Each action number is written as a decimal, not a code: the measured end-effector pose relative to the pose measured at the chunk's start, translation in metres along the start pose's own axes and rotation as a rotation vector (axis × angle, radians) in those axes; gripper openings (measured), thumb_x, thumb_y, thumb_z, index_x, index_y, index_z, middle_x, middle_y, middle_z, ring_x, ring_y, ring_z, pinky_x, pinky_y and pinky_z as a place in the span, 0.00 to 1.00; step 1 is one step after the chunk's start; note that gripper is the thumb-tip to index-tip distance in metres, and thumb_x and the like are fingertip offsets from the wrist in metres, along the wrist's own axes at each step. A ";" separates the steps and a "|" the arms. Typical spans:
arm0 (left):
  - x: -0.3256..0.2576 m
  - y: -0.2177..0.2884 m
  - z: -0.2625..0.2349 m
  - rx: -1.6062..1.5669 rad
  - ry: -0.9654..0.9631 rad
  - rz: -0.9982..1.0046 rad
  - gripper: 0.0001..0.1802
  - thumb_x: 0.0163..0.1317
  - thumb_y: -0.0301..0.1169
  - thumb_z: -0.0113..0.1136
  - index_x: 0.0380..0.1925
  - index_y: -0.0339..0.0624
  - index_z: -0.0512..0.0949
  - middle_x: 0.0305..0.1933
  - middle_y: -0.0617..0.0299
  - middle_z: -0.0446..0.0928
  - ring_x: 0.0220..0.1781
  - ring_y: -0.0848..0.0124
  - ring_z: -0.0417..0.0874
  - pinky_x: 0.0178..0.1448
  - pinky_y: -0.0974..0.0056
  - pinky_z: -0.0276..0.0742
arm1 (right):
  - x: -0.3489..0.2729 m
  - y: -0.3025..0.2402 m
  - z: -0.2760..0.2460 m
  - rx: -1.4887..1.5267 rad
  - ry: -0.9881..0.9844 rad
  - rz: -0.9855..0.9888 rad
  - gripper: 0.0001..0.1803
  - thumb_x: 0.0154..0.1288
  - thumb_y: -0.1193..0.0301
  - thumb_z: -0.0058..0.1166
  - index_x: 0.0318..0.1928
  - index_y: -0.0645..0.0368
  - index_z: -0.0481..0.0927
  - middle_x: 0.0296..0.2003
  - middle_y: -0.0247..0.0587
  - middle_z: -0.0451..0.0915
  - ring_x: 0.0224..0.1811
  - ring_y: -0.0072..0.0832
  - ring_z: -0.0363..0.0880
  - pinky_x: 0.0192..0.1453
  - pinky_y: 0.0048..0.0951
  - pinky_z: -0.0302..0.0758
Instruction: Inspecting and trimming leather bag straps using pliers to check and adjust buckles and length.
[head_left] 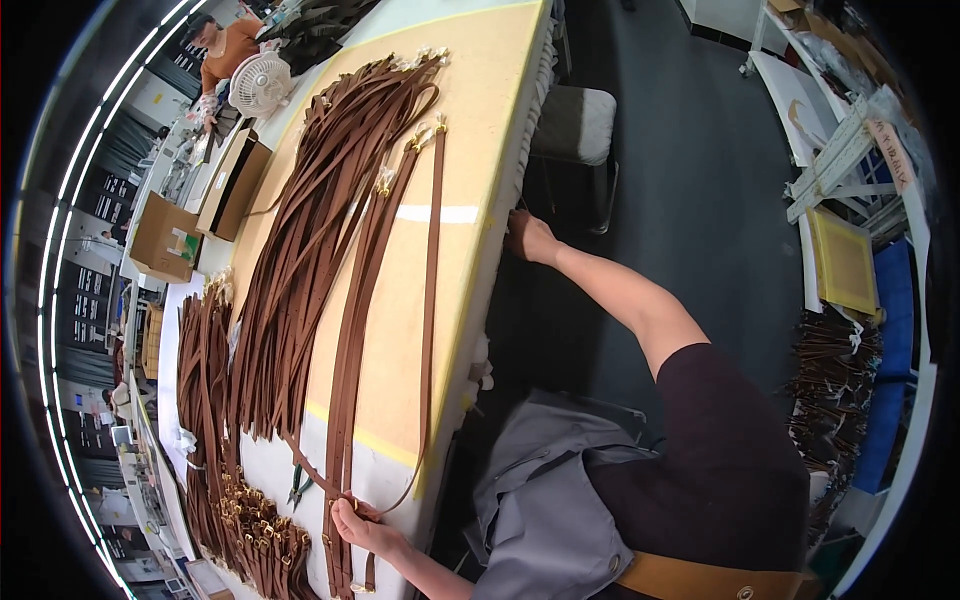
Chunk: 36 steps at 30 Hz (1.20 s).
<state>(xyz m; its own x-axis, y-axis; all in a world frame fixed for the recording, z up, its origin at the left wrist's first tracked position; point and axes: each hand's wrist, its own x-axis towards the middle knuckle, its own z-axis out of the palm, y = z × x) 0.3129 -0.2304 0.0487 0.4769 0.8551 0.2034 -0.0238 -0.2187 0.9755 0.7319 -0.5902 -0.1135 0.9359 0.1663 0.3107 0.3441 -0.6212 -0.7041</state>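
My left hand (366, 527) is closed around a narrow brown leather strap (402, 494) near the front of the table. This strap curves up to the right and lies along the table, with a gold-coloured clasp (440, 126) at its far end. Beside it several similar straps (352, 365) lie lengthwise, passing close to my left hand. My right hand (532, 238) reaches out to the table's right edge; its fingers are dark and partly hidden there, so their grip does not show. Small dark-handled pliers (298, 482) rest just beyond my left hand.
A thick pile of brown straps (305, 210) covers the table's middle, with a buckled bundle (262, 520) at near left. Cardboard boxes (165, 238), a white fan (261, 84) and a person (232, 48) are beyond. A stool (575, 125) stands right of the table; shelving (850, 170) lines the right.
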 end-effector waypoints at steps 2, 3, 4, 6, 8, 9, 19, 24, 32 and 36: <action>-0.003 0.005 -0.006 0.024 0.035 -0.008 0.12 0.77 0.34 0.54 0.34 0.40 0.79 0.22 0.72 0.67 0.20 0.84 0.61 0.22 0.75 0.50 | 0.012 -0.021 0.012 -0.194 -0.408 0.089 0.17 0.71 0.65 0.56 0.57 0.51 0.85 0.56 0.46 0.84 0.61 0.48 0.81 0.62 0.46 0.80; -0.003 0.006 -0.002 0.021 0.025 -0.008 0.12 0.77 0.34 0.54 0.34 0.40 0.79 0.22 0.72 0.67 0.20 0.84 0.61 0.22 0.75 0.50 | 0.020 -0.003 0.020 -0.196 -0.402 0.097 0.17 0.71 0.65 0.56 0.57 0.51 0.85 0.56 0.46 0.84 0.61 0.48 0.81 0.62 0.46 0.80; -0.002 0.003 0.010 0.005 -0.021 -0.020 0.12 0.77 0.34 0.54 0.34 0.40 0.79 0.23 0.72 0.67 0.20 0.84 0.61 0.22 0.75 0.50 | 0.029 0.038 0.027 -0.365 -0.439 -0.060 0.18 0.72 0.64 0.55 0.59 0.50 0.84 0.60 0.44 0.83 0.64 0.46 0.80 0.63 0.45 0.80; 0.000 -0.001 0.011 0.006 -0.028 -0.028 0.12 0.77 0.34 0.54 0.34 0.40 0.79 0.23 0.72 0.67 0.20 0.84 0.61 0.21 0.75 0.50 | 0.042 0.068 0.057 -0.515 -0.500 -0.248 0.19 0.73 0.63 0.54 0.61 0.48 0.83 0.64 0.42 0.81 0.66 0.45 0.79 0.65 0.44 0.80; 0.001 -0.001 0.005 -0.002 -0.037 -0.037 0.11 0.77 0.33 0.55 0.34 0.41 0.79 0.25 0.71 0.70 0.21 0.84 0.62 0.21 0.75 0.51 | 0.052 0.068 0.078 -0.416 -0.469 -0.214 0.23 0.74 0.61 0.52 0.67 0.46 0.80 0.68 0.41 0.78 0.70 0.43 0.76 0.69 0.43 0.77; 0.002 -0.002 0.004 -0.003 -0.029 -0.038 0.11 0.77 0.33 0.55 0.34 0.41 0.79 0.25 0.71 0.70 0.21 0.84 0.62 0.21 0.75 0.51 | 0.056 0.072 0.083 -0.417 -0.472 -0.221 0.23 0.74 0.61 0.52 0.67 0.46 0.80 0.68 0.41 0.78 0.70 0.43 0.76 0.69 0.43 0.77; 0.002 -0.003 -0.007 -0.052 0.014 -0.075 0.10 0.77 0.34 0.57 0.36 0.41 0.80 0.28 0.69 0.77 0.20 0.85 0.65 0.21 0.75 0.54 | 0.034 0.012 0.027 -0.336 -0.325 0.017 0.17 0.71 0.59 0.54 0.52 0.51 0.87 0.50 0.48 0.88 0.52 0.48 0.88 0.51 0.48 0.86; 0.004 -0.011 -0.004 -0.119 -0.055 -0.071 0.10 0.77 0.32 0.57 0.36 0.40 0.81 0.28 0.70 0.78 0.21 0.85 0.66 0.23 0.77 0.56 | 0.031 0.013 0.005 -0.572 -0.296 0.095 0.18 0.71 0.56 0.52 0.54 0.46 0.87 0.49 0.44 0.89 0.51 0.43 0.89 0.48 0.47 0.87; 0.001 -0.010 -0.006 -0.132 0.024 -0.084 0.08 0.76 0.31 0.57 0.38 0.41 0.81 0.33 0.68 0.82 0.26 0.85 0.70 0.28 0.78 0.62 | 0.048 0.054 0.085 -0.651 -0.468 -0.068 0.41 0.73 0.39 0.43 0.82 0.30 0.55 0.83 0.31 0.52 0.83 0.37 0.55 0.81 0.41 0.63; 0.000 -0.007 -0.006 -0.192 -0.044 -0.108 0.07 0.76 0.30 0.58 0.39 0.41 0.81 0.36 0.66 0.84 0.29 0.84 0.73 0.32 0.77 0.66 | 0.062 0.118 0.107 -0.129 -0.392 0.008 0.39 0.75 0.42 0.41 0.82 0.34 0.54 0.84 0.32 0.50 0.84 0.38 0.52 0.83 0.39 0.58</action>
<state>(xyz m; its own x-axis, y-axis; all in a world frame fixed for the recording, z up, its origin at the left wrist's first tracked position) 0.3074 -0.2262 0.0424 0.5234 0.8465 0.0973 -0.1358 -0.0298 0.9903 0.8384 -0.5716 -0.2457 0.9052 0.4244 0.0212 0.3473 -0.7104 -0.6121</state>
